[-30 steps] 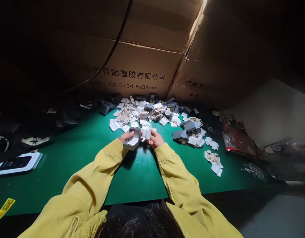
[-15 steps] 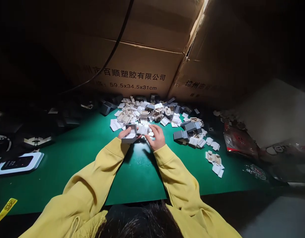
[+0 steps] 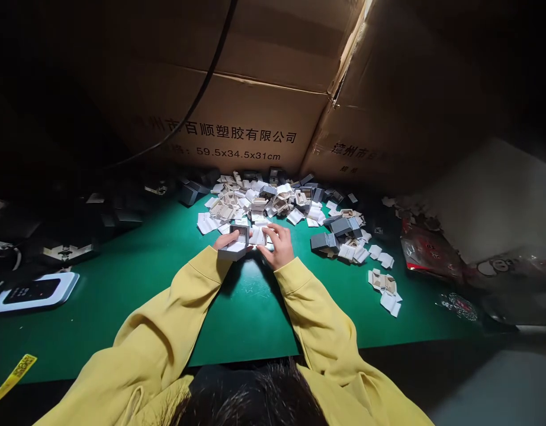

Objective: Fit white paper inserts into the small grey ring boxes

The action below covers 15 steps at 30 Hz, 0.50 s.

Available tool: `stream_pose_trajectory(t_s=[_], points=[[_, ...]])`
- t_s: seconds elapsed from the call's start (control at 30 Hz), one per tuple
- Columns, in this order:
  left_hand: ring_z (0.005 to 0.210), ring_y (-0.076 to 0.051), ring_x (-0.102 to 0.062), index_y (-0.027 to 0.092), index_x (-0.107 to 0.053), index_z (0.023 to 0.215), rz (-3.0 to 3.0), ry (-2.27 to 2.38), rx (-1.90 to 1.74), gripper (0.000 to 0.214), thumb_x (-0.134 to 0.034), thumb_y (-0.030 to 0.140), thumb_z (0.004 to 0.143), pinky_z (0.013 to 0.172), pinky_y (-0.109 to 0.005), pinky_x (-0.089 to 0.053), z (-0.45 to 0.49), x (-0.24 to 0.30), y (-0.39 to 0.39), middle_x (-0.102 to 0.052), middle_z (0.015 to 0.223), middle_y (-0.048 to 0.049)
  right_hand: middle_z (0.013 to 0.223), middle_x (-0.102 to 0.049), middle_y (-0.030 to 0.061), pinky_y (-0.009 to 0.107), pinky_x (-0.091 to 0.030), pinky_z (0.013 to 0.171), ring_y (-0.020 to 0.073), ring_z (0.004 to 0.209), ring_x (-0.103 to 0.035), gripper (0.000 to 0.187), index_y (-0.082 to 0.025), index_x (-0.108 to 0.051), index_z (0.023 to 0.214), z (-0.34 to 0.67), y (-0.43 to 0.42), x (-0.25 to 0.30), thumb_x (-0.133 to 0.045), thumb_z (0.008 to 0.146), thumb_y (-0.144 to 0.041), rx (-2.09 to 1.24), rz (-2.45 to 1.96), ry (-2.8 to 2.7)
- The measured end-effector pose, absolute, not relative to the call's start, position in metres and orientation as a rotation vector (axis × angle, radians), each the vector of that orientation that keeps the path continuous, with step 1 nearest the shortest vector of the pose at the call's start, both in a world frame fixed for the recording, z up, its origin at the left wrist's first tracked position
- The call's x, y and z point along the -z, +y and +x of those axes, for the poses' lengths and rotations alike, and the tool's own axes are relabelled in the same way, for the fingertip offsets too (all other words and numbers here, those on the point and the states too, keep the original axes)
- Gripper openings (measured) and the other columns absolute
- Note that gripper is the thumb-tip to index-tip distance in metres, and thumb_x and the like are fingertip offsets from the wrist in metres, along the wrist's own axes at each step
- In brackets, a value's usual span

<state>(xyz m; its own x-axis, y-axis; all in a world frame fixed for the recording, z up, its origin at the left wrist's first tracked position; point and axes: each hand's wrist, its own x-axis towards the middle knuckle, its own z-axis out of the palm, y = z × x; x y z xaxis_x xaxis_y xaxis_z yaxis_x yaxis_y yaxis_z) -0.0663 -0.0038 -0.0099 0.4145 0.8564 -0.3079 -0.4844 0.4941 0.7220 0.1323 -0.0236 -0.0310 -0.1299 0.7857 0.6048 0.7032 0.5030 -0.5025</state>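
Note:
My left hand (image 3: 224, 239) grips a small grey hinged box (image 3: 231, 253), its lid raised and its pale inside facing me. The thumb presses into the opening. Just right of the box, my right hand (image 3: 282, 245) pinches a white folded card insert (image 3: 257, 235) between thumb and fingers, close to the box's edge. Beyond both hands lies a heap of similar white and tan card inserts (image 3: 224, 208), mixed with grey boxes.
More grey boxes (image 3: 339, 226) and loose inserts (image 3: 384, 283) lie to the right, near a red-and-clear plastic bag (image 3: 430, 251). A white device with a dark screen (image 3: 35, 291) rests at left on the green table (image 3: 135, 284). Large cartons (image 3: 250, 112) stand behind; a black cable (image 3: 206, 83) hangs before them.
The grey box has tilted and shifted slightly right in my left hand. My right hand has moved a little left, with its fingers curled closer around the card insert.

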Motion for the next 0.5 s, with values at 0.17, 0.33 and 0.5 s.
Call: stream_pose_trajectory(t_s=[0.17, 0.33, 0.5], points=[[0.097, -0.026, -0.071, 0.011, -0.075, 0.094, 0.595, 0.635, -0.881, 0.024, -0.057, 0.028, 0.092, 0.097, -0.041, -0.053, -0.066, 0.005, -0.010, -0.076, 0.098, -0.0112, 0.112, -0.065, 0.0117, 0.038, -0.056, 0.080, 0.0244, 0.097, -0.061, 0.037, -0.019, -0.067, 0.111, 0.128, -0.026, 0.023, -0.069, 0.074, -0.024, -0.390, -1.216, -1.740], [0.099, -0.026, -0.071, 0.014, -0.073, 0.093, 0.586, 0.663, -0.861, 0.024, -0.058, 0.033, 0.091, 0.096, -0.040, -0.054, -0.065, 0.009, -0.007, -0.076, 0.098, -0.0097, 0.103, -0.065, 0.0109, 0.029, -0.051, 0.060, 0.0173, 0.075, -0.058, 0.037, -0.016, -0.068, 0.108, 0.124, -0.031, 0.013, -0.071, 0.073, -0.026, -0.595, -1.164, -1.687], [0.092, -0.026, -0.072, 0.016, -0.070, 0.088, 0.461, 0.725, -0.884, 0.019, -0.058, 0.031, 0.089, 0.092, -0.045, -0.057, -0.062, 0.011, -0.004, -0.075, 0.089, -0.0083, 0.106, -0.065, 0.0099, 0.030, -0.053, 0.064, 0.0177, 0.079, -0.060, 0.038, -0.019, -0.069, 0.109, 0.123, -0.032, 0.008, -0.071, 0.072, -0.025, -0.635, -1.158, -1.644]])
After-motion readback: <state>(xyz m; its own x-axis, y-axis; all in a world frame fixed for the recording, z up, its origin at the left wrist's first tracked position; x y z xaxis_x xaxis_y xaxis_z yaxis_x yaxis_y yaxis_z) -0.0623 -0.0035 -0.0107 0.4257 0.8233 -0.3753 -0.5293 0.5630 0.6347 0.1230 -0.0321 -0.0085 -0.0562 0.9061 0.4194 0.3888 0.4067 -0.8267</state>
